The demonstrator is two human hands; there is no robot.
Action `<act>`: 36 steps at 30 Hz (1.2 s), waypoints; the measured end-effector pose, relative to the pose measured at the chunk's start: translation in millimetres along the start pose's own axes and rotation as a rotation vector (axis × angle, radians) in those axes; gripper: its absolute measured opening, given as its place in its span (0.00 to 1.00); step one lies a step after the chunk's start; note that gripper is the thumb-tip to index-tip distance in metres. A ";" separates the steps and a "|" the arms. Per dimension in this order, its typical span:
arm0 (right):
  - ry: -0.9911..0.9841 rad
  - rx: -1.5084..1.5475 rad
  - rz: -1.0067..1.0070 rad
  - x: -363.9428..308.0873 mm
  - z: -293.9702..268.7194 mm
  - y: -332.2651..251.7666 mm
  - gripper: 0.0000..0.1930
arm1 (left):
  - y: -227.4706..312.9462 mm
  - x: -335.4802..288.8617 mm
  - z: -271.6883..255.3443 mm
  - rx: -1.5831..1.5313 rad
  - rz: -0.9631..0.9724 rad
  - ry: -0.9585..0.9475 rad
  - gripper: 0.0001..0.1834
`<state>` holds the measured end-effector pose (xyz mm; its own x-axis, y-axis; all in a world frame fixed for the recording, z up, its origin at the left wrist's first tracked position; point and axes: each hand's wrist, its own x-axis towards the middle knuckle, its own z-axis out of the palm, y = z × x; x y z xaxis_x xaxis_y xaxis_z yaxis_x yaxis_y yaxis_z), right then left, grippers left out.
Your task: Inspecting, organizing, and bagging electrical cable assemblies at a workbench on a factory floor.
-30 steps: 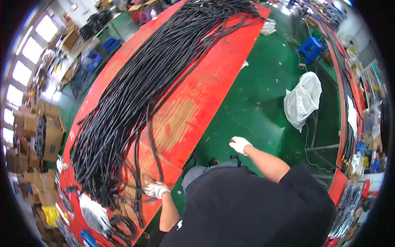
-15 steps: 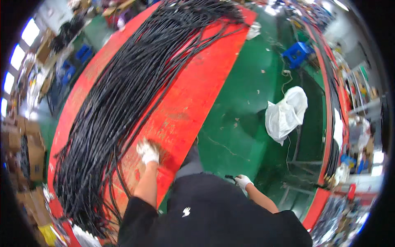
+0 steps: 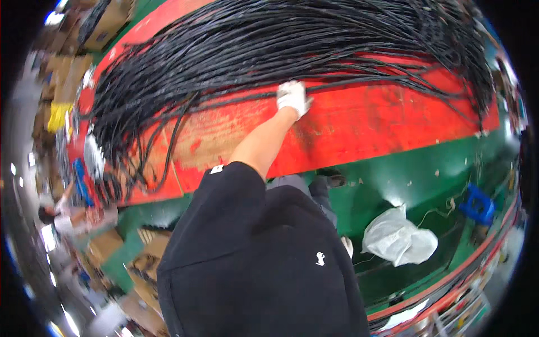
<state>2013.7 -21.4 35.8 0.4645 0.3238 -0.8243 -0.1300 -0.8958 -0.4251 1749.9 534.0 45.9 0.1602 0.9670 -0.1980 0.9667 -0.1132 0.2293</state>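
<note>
Across the red tabletop (image 3: 337, 140) lies a thick bundle of long black cables (image 3: 241, 50). My left hand (image 3: 292, 101), in a white glove, reaches to the bundle's near edge. Its fingers are bent over a black cable (image 3: 241, 100) that runs out on both sides, with the thumb off to the right. Low beside my body, my right hand (image 3: 347, 246) shows only as a bit of white glove. My dark clothing hides its fingers and anything in them.
On the green floor (image 3: 387, 180) to the right lies a white plastic bag (image 3: 400, 236). Beyond it stands a blue stool (image 3: 477, 205). A second red bench edge (image 3: 443, 286) runs along the lower right. Cardboard boxes (image 3: 106, 247) and another person (image 3: 64, 216) are at the left.
My view has turned, so the table now runs across it. My left hand moved from the bare red surface to the cable edge. The dark object in my right hand is now hidden.
</note>
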 end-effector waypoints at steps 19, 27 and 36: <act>-0.075 0.272 -0.044 265.6 -412.2 -61.3 0.19 | 255.0 -58.8 41.7 -0.001 -0.158 -0.349 0.32; -0.089 0.198 -0.074 304.7 -439.5 -183.0 0.22 | 346.9 27.1 87.6 -0.151 0.074 -0.427 0.37; 0.036 0.027 -0.035 344.7 -525.8 -221.4 0.19 | 611.9 212.9 102.6 -0.650 0.177 -0.544 0.15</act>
<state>2663.2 128.4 42.5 0.5001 0.3433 -0.7950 -0.1367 -0.8752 -0.4640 2396.0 647.3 46.4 0.5314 0.6850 -0.4984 0.6391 0.0620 0.7667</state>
